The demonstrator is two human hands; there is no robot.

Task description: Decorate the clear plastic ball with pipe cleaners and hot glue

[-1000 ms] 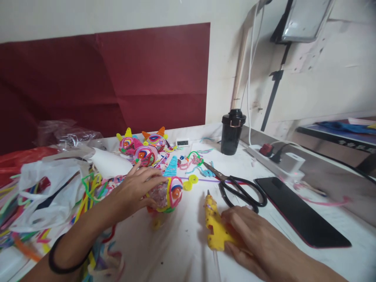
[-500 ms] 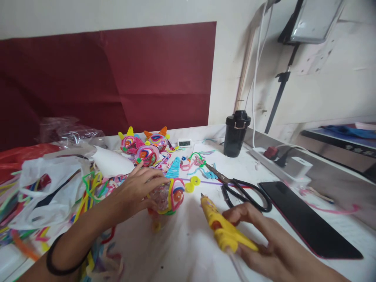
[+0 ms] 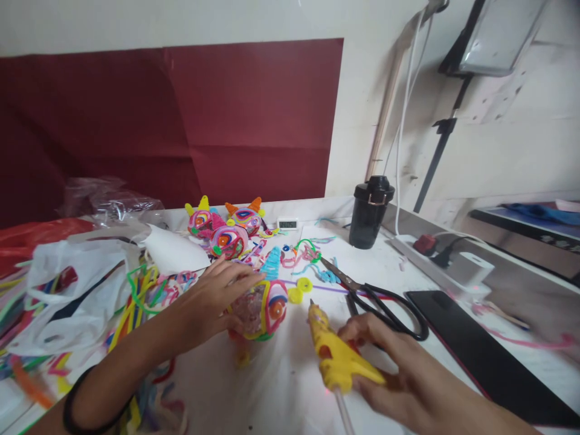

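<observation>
My left hand (image 3: pixel 222 296) is closed round a rounded pipe-cleaner animal ornament (image 3: pixel 265 311) with a clear body, an orange eye and a pink and yellow rim. A blue pipe-cleaner cone (image 3: pixel 271 263) stands just behind it. My right hand (image 3: pixel 385 362) grips a yellow hot glue gun (image 3: pixel 338 356), its nozzle pointing away from me and a clear glue stick coming out of its rear. Two yellow pipe-cleaner coils (image 3: pixel 299 290) lie between the ornament and the nozzle. Black-handled scissors (image 3: pixel 357 287) rest beyond my right hand.
Several finished ornaments (image 3: pixel 229 240) stand at the back by a small digital clock (image 3: pixel 287 224). A black cup (image 3: pixel 370 211), a power strip (image 3: pixel 435 266) and a dark phone-like slab (image 3: pixel 493 356) are on the right. Loose pipe cleaners and a white plastic bag (image 3: pixel 75 296) crowd the left.
The glue gun has moved slightly left and down and turned more upright in my right hand. My left hand keeps its hold on the ornament. The view has shifted a little.
</observation>
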